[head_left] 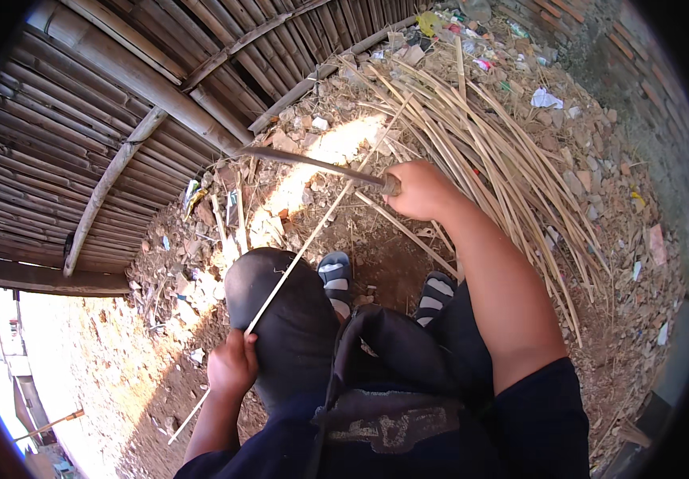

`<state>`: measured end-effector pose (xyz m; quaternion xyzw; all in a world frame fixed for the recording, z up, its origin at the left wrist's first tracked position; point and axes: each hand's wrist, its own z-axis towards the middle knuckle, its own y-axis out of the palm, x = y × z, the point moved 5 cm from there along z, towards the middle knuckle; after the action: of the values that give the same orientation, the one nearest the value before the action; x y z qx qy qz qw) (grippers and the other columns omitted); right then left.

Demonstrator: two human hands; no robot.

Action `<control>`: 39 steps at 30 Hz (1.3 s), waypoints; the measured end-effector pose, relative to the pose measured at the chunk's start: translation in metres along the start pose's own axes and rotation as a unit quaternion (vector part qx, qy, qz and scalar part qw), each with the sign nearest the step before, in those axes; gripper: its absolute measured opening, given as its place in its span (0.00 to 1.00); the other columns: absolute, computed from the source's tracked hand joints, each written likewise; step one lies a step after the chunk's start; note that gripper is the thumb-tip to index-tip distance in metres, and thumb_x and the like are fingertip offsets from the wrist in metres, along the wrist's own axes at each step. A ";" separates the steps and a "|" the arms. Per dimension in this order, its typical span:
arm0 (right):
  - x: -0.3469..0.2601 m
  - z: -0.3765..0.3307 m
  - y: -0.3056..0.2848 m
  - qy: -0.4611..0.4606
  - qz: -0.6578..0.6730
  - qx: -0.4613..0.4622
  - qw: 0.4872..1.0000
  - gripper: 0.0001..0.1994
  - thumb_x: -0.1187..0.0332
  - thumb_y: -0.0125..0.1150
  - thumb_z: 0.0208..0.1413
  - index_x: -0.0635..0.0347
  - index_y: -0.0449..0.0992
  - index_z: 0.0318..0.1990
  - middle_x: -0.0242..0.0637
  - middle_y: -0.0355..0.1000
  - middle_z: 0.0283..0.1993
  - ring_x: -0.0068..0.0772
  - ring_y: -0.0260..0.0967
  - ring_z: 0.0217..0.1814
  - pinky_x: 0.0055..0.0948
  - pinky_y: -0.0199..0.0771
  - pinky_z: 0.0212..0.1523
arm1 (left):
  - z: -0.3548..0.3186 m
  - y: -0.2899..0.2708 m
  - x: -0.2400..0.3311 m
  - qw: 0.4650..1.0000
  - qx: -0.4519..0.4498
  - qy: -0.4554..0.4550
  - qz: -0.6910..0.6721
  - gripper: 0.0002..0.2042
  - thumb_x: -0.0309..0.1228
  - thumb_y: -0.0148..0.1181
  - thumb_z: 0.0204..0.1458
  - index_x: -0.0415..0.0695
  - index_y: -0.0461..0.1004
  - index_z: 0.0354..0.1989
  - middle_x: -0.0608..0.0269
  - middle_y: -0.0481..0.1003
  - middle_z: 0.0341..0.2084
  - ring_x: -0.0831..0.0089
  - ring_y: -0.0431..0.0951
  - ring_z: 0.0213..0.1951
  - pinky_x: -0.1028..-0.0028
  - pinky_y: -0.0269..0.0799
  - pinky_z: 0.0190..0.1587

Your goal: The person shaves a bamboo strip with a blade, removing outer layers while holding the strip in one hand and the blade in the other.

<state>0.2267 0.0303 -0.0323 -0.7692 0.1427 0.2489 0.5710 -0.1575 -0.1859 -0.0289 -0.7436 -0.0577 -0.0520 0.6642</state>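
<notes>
My left hand [231,366] is closed around a long, thin bamboo strip [306,246] beside my left knee. The strip slants up and away over the dark trouser leg [268,307], and its near end sticks out below the hand. In my right hand [420,191] is the handle of a long knife [312,164]. Its dark blade points left, with a bent tip, and crosses the strip beyond my knees. Whether blade and strip touch, I cannot tell.
A big heap of bamboo strips [492,152] lies at the right. A bamboo-slat wall [121,120] with poles stands at the left, a brick wall [639,72] at the far right. Rubble and litter [548,98] cover the ground. My sandalled feet [335,279] rest on bare earth.
</notes>
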 end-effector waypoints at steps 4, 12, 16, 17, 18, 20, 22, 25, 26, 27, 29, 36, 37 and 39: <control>0.052 0.019 0.004 0.046 0.103 0.050 0.992 0.13 0.66 0.63 0.52 0.58 0.83 0.44 0.50 0.81 0.41 0.55 0.80 0.45 0.48 0.79 0.47 | 0.010 -0.013 0.008 1.000 -0.019 0.006 0.020 0.13 0.39 0.55 0.67 0.43 0.68 0.35 0.42 0.76 0.18 0.37 0.80 0.24 0.43 0.74 0.27; 0.009 0.005 0.002 -0.001 -0.004 -0.013 1.000 0.11 0.65 0.65 0.52 0.57 0.82 0.43 0.49 0.81 0.43 0.54 0.79 0.46 0.47 0.79 0.50 | 0.000 0.001 0.000 1.000 -0.004 0.004 0.014 0.12 0.39 0.56 0.66 0.43 0.68 0.35 0.42 0.76 0.18 0.38 0.80 0.24 0.43 0.75 0.28; 0.058 0.020 -0.001 0.083 0.082 0.029 0.993 0.16 0.65 0.67 0.52 0.57 0.82 0.49 0.50 0.81 0.44 0.52 0.80 0.47 0.44 0.79 0.51 | 0.007 -0.012 0.010 0.999 -0.008 0.007 0.040 0.13 0.40 0.55 0.67 0.43 0.68 0.34 0.42 0.76 0.18 0.39 0.80 0.24 0.44 0.75 0.28; 0.044 0.014 -0.005 0.082 0.049 -0.003 0.995 0.19 0.65 0.67 0.52 0.57 0.82 0.52 0.50 0.81 0.45 0.52 0.80 0.49 0.45 0.79 0.52 | 0.005 -0.012 0.009 0.999 -0.016 0.000 0.048 0.14 0.40 0.55 0.67 0.43 0.68 0.34 0.43 0.76 0.18 0.39 0.80 0.24 0.45 0.75 0.28; 0.024 0.004 -0.011 0.063 0.001 0.003 0.998 0.19 0.66 0.67 0.52 0.56 0.82 0.53 0.51 0.81 0.47 0.52 0.80 0.50 0.46 0.79 0.53 | 0.005 -0.012 0.008 0.999 -0.015 -0.001 0.050 0.14 0.40 0.55 0.67 0.43 0.68 0.34 0.43 0.76 0.18 0.39 0.80 0.24 0.45 0.75 0.28; 0.002 -0.007 -0.001 -0.012 -0.035 0.021 0.999 0.17 0.65 0.68 0.52 0.57 0.82 0.49 0.51 0.80 0.41 0.52 0.80 0.46 0.46 0.78 0.49 | 0.003 -0.009 0.005 0.999 -0.023 -0.003 0.038 0.14 0.41 0.55 0.67 0.42 0.69 0.35 0.43 0.76 0.18 0.39 0.80 0.23 0.45 0.75 0.27; 0.001 -0.008 -0.002 -0.125 -0.076 0.065 0.987 0.15 0.65 0.69 0.51 0.58 0.83 0.46 0.50 0.80 0.35 0.53 0.80 0.40 0.46 0.77 0.44 | 0.003 -0.004 0.000 1.000 -0.010 0.009 0.024 0.14 0.41 0.55 0.67 0.42 0.69 0.35 0.43 0.76 0.18 0.39 0.79 0.24 0.45 0.75 0.27; 0.058 0.008 -0.022 0.108 0.135 0.063 0.983 0.20 0.66 0.67 0.51 0.54 0.82 0.54 0.50 0.81 0.45 0.51 0.80 0.51 0.46 0.79 0.53 | 0.004 -0.004 0.003 1.000 0.006 0.018 0.013 0.14 0.41 0.56 0.67 0.43 0.69 0.35 0.43 0.76 0.18 0.39 0.79 0.24 0.45 0.74 0.28; 0.079 0.013 -0.017 0.105 0.113 0.053 0.987 0.18 0.64 0.68 0.52 0.54 0.83 0.51 0.49 0.81 0.44 0.52 0.80 0.50 0.47 0.79 0.51 | 0.007 -0.006 0.006 1.000 0.007 0.017 0.015 0.14 0.41 0.56 0.67 0.43 0.69 0.35 0.43 0.76 0.18 0.38 0.79 0.24 0.44 0.74 0.28; 0.073 0.012 -0.020 0.102 0.114 0.054 0.987 0.18 0.64 0.68 0.52 0.54 0.83 0.51 0.49 0.81 0.44 0.52 0.80 0.50 0.47 0.79 0.51 | 0.006 -0.009 0.007 1.000 0.010 0.015 0.017 0.14 0.41 0.56 0.67 0.43 0.69 0.35 0.43 0.76 0.18 0.38 0.79 0.24 0.44 0.74 0.28; 0.058 0.004 -0.030 0.097 0.005 0.095 0.991 0.16 0.64 0.69 0.52 0.54 0.83 0.49 0.49 0.81 0.43 0.53 0.79 0.48 0.48 0.78 0.49 | 0.005 -0.012 0.008 1.000 -0.006 -0.008 0.029 0.14 0.40 0.57 0.66 0.43 0.69 0.34 0.42 0.76 0.18 0.38 0.79 0.24 0.44 0.74 0.28; 0.029 -0.008 -0.044 0.013 -0.031 0.075 0.997 0.22 0.61 0.73 0.51 0.59 0.82 0.53 0.54 0.81 0.44 0.56 0.79 0.45 0.45 0.78 0.49 | 0.004 -0.002 -0.005 0.999 -0.007 0.025 -0.021 0.14 0.40 0.57 0.66 0.42 0.69 0.34 0.41 0.76 0.19 0.37 0.79 0.24 0.44 0.74 0.28; 0.046 -0.008 -0.046 0.015 -0.034 0.079 0.996 0.22 0.61 0.73 0.51 0.59 0.82 0.53 0.54 0.81 0.44 0.56 0.79 0.45 0.45 0.78 0.49 | 0.007 -0.003 -0.003 0.999 -0.007 0.028 -0.031 0.14 0.41 0.56 0.66 0.43 0.69 0.34 0.41 0.76 0.18 0.37 0.79 0.24 0.44 0.74 0.28; 0.081 -0.003 -0.042 0.102 0.130 0.115 0.980 0.24 0.61 0.73 0.51 0.60 0.82 0.55 0.56 0.81 0.47 0.57 0.79 0.48 0.44 0.78 0.52 | 0.011 -0.006 -0.001 0.999 -0.004 0.032 -0.041 0.14 0.41 0.56 0.67 0.43 0.69 0.34 0.41 0.76 0.18 0.37 0.79 0.25 0.44 0.74 0.28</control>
<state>0.3160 0.0456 -0.0417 -0.6945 0.3265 0.2235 0.6009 -0.1590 -0.1746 -0.0244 -0.7411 -0.0671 -0.1032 0.6600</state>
